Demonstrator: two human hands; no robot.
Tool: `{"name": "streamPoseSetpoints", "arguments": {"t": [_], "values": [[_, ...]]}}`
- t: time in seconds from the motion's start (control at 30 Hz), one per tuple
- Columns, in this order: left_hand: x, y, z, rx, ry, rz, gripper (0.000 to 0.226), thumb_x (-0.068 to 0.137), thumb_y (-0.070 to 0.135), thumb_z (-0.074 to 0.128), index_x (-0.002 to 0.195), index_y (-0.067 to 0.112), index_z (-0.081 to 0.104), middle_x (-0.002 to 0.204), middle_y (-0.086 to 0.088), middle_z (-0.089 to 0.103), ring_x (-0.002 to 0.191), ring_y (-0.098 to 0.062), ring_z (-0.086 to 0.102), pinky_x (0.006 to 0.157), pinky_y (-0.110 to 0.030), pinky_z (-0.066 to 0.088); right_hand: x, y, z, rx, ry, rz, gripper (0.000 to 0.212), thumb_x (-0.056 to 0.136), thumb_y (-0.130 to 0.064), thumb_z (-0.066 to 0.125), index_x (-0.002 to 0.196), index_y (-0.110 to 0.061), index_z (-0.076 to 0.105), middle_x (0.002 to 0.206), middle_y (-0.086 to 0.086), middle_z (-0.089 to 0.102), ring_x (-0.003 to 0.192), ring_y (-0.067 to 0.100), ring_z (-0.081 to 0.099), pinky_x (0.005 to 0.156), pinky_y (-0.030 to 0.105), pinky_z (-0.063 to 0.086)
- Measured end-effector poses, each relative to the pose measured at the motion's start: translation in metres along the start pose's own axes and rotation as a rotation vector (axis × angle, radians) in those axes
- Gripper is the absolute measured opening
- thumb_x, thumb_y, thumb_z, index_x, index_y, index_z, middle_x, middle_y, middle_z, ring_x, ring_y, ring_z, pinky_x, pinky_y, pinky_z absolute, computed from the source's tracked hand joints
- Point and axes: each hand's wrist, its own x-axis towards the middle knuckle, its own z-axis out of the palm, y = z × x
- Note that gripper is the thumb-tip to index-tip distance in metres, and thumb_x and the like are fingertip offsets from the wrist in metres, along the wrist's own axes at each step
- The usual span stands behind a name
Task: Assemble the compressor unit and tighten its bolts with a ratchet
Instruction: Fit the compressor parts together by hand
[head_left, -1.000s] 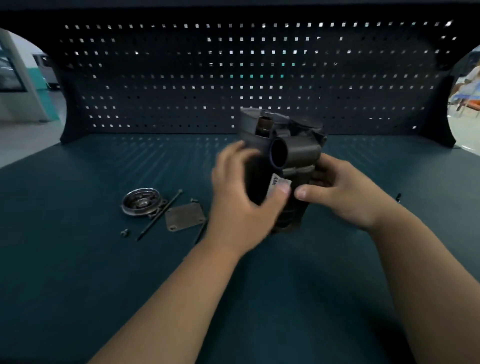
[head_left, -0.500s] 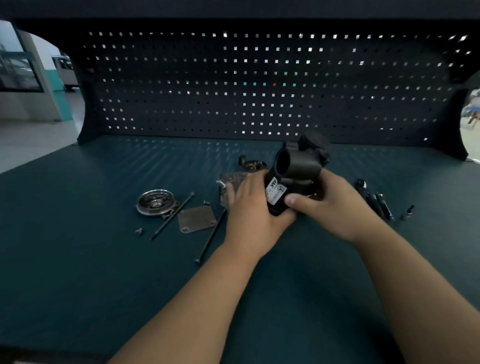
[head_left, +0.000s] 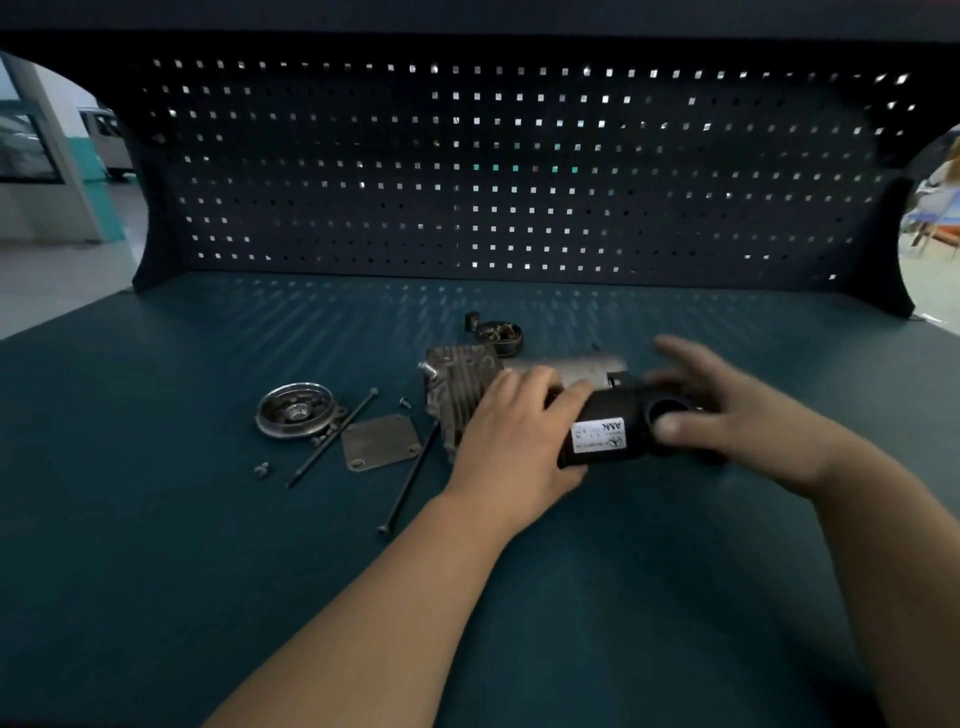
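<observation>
Bench (head_left: 208, 571): compressor housing (head_left: 613, 423) lies on its side beneath both hands. Left hand (head_left: 511, 441) grips its end, fingers curled over. Right hand (head_left: 727, 410) fingers are spread, thumb touching the port. Finned cylinder (head_left: 460, 387) sits just beyond the left fingertips. Recommend steadying the housing before mating. Half a second ago it stood more upright.

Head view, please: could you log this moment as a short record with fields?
Workpiece: black compressor housing, on its side, white label facing up
Left hand: grips the housing's left end
Right hand: fingers spread, thumb on the housing
Behind left hand: finned cylinder
Loose parts to the left: round pulley, square plate, long bolts
</observation>
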Motion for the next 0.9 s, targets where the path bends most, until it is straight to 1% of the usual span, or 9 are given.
{"name": "streamPoseSetpoints", "arguments": {"t": [0.1,0.27,0.4,0.53,0.6,0.67,0.73,0.83,0.9], "values": [[0.0,-0.003,0.003,0.099,-0.067,0.025,0.101,0.071,0.048,0.077,0.151,0.026,0.019,0.14,-0.003,0.037,0.131,-0.024,0.031,0.117,-0.037,-0.006,0.009,0.004,0.016,-0.394,-0.048,0.041,0.084,0.064,-0.039,0.084,0.137,-0.037,0.042,0.122,-0.015,0.056,0.107,0.001,0.056,0.093,0.019,0.04],[-0.01,-0.027,-0.006,-0.078,-0.119,-0.26,0.125,0.057,0.072,0.073,0.15,0.038,-0.003,0.153,0.014,0.008,0.139,-0.01,0.005,0.117,-0.036,0.001,0.01,0.014,0.022,-0.546,0.041,-0.009,0.062,0.067,-0.047,0.075,0.125,-0.038,0.055,0.118,-0.019,0.053,0.104,0.002,0.051,0.088,0.016,0.034],[-0.009,-0.04,-0.025,-0.248,-0.174,-0.378,0.115,0.052,0.08,0.064,0.15,0.036,0.021,0.147,0.026,0.013,0.138,-0.003,0.012,0.115,-0.029,0.016,0.01,0.015,0.021,-0.557,0.073,-0.025,0.06,0.066,-0.053,0.07,0.123,-0.039,0.058,0.112,-0.02,0.051,0.103,0.003,0.051,0.088,0.017,0.035],[0.056,-0.036,-0.032,-0.561,-0.078,-0.37,0.065,0.078,0.066,0.054,0.132,0.031,0.051,0.131,0.017,0.04,0.122,-0.003,0.043,0.096,-0.013,0.032,0.005,0.027,0.019,-0.357,0.163,0.014,0.058,0.071,-0.045,0.075,0.124,-0.034,0.056,0.119,-0.015,0.051,0.105,0.003,0.051,0.086,0.013,0.032],[0.097,-0.038,-0.026,-0.366,-0.28,-0.321,0.061,0.086,0.054,0.06,0.139,0.029,0.045,0.141,0.008,0.041,0.126,-0.013,0.045,0.099,-0.025,0.037,0.005,0.032,0.021,-0.262,0.138,0.097,0.072,0.071,-0.047,0.077,0.133,-0.033,0.045,0.124,-0.014,0.049,0.112,0.005,0.049,0.094,0.02,0.035],[0.123,-0.036,-0.009,-0.04,-0.695,-0.263,0.081,0.08,0.059,0.065,0.147,0.026,0.034,0.152,0.001,0.035,0.133,-0.021,0.041,0.107,-0.034,0.035,0.005,0.036,0.02,-0.199,0.103,0.141,0.076,0.069,-0.048,0.078,0.135,-0.033,0.043,0.125,-0.017,0.052,0.115,0.006,0.05,0.1,0.026,0.039],[0.133,-0.031,0.012,0.143,-0.941,-0.26,0.095,0.072,0.072,0.064,0.147,0.023,0.033,0.15,0.0,0.039,0.128,-0.025,0.045,0.102,-0.04,0.04,0.005,0.04,0.013,-0.176,0.117,0.141,0.059,0.067,-0.047,0.079,0.119,-0.037,0.053,0.113,-0.02,0.059,0.104,0.001,0.056,0.087,0.02,0.044],[0.135,-0.027,0.029,0.16,-0.875,-0.228,0.092,0.067,0.078,0.062,0.134,0.017,0.046,0.133,-0.002,0.054,0.098,-0.021,0.05,0.078,-0.035,0.041,0.004,0.045,-0.001,-0.156,0.163,0.144,0.039,0.065,-0.043,0.081,0.096,-0.036,0.06,0.097,-0.017,0.063,0.088,-0.004,0.059,0.069,0.014,0.041],[0.13,-0.028,0.032,0.107,-0.763,-0.208,0.086,0.066,0.076,0.065,0.128,0.018,0.051,0.123,0.0,0.058,0.091,-0.017,0.051,0.071,-0.033,0.04,0.003,0.048,-0.006,-0.147,0.173,0.133,0.036,0.064,-0.043,0.081,0.091,-0.036,0.06,0.093,-0.017,0.065,0.083,-0.005,0.059,0.067,0.014,0.04]]}}
